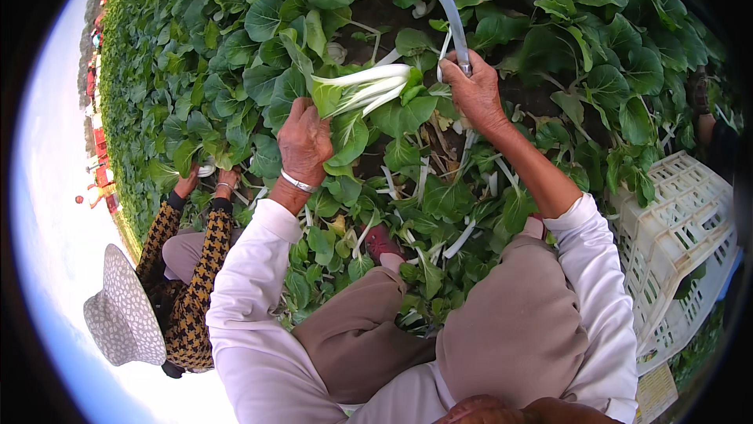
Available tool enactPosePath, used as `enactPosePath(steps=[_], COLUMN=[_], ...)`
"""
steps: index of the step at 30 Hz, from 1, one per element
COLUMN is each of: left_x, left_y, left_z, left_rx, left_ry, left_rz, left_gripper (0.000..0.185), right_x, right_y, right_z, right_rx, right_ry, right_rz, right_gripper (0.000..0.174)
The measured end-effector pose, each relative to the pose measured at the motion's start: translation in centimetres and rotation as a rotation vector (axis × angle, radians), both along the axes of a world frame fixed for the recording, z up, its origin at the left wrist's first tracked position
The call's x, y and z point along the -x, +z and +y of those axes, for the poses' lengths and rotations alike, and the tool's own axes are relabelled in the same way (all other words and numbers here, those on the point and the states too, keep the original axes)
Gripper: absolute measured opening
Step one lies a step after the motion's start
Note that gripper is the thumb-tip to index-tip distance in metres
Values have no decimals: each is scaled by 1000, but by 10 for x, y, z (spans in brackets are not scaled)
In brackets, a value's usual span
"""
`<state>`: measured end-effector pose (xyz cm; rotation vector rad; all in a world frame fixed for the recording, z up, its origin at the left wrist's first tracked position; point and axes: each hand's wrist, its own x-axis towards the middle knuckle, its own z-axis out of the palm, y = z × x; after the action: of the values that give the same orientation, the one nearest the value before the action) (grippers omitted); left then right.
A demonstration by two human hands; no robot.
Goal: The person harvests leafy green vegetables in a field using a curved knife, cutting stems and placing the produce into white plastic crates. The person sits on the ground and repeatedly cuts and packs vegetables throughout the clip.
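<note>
My left hand point(305, 141), a metal bracelet point(298, 181) at its wrist, grips a head of bok choy point(367, 85) by its green leaves. The white stalks point toward my right hand point(477, 90). That hand is closed around a knife with a curved metal blade point(450, 19), its tip pointing up and away from me. A thin white stalk point(445, 52) shows beside the blade, at my right thumb. The blade is apart from the bok choy head. Cut leaves and white stalks point(460, 240) lie on the ground below my hands.
Dense rows of leafy bok choy point(223, 53) grow ahead and to the left. Two white plastic crates point(676, 236) stand at my right. A co-worker in a patterned hat point(126, 312) crouches at my left, hands among the plants. My red shoe point(381, 243) rests among the leaves.
</note>
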<state>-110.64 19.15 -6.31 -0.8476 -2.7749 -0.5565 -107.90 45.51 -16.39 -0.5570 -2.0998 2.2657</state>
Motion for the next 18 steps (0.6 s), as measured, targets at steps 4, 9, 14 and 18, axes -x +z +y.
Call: enactPosePath(steps=[4,9,14,18], left_x=[-51,-108,-110,-66], left_y=[22,6,-4,39], left_z=[-37,-64,-71,-85], left_rx=[-284,-1236,-1440,-1157], left_ry=[234,297,629,874], left_rz=[-188,-877,-912,-523], left_gripper=[10,45,42,34], right_x=[-5,4,24,27], right_y=[51,85,88,81], right_z=[-13,-27,-46,-57], right_rx=[315,583,451,399], right_ry=[260,468,390,250], right_rz=[6,103,43,-74], right_gripper=[37,45,30,29])
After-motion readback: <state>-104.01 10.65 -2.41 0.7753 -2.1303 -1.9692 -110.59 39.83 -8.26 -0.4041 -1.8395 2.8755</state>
